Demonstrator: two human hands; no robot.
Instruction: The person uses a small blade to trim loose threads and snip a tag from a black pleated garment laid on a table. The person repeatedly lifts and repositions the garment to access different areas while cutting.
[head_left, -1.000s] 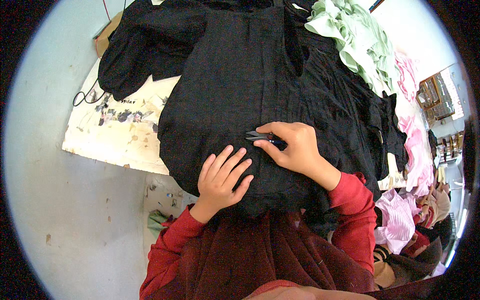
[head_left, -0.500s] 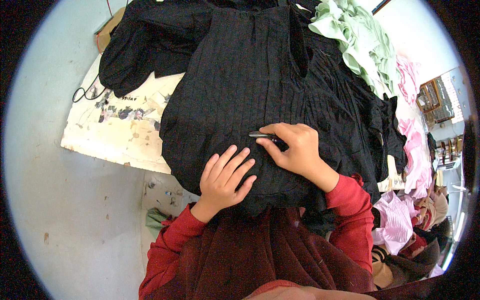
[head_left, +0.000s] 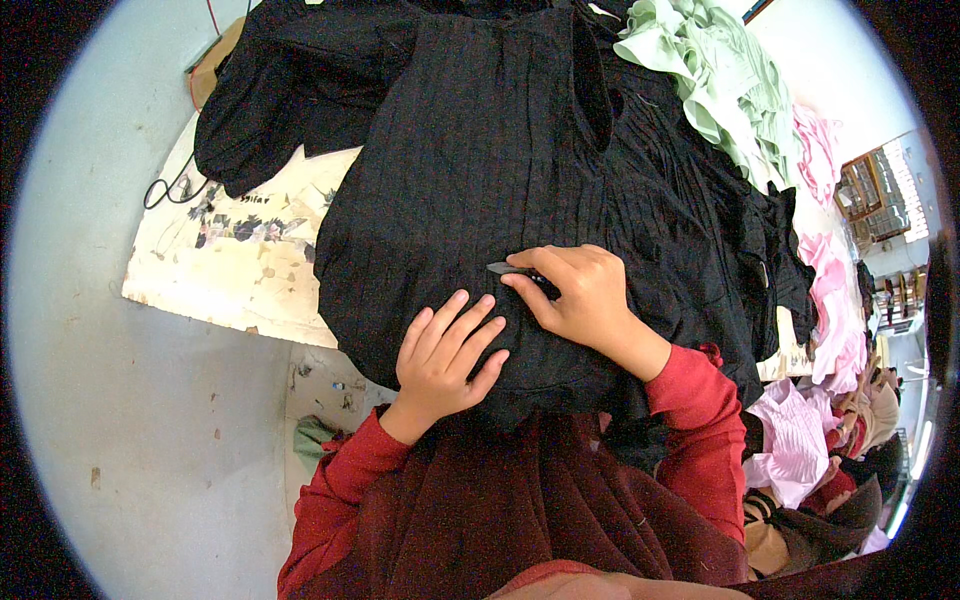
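My right grip (head_left: 580, 290) pinches thread snips (head_left: 498, 268); my left grip (head_left: 438, 365) lies flat on black garment (head_left: 450, 190); the counter (head_left: 185, 275) bears dark lettering (head_left: 254, 200).

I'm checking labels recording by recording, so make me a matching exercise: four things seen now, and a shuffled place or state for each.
Things:
1. Left hand
2. Right hand
3. Pale green cloth
4. Thin black cable

Places or states:
A. Heaped toward the picture's upper right
B. Pinching small snips
C. Looped at the left edge of the tabletop
D. Laid palm-down on black fabric

Pairs: 1-D, 2-B, 3-A, 4-C
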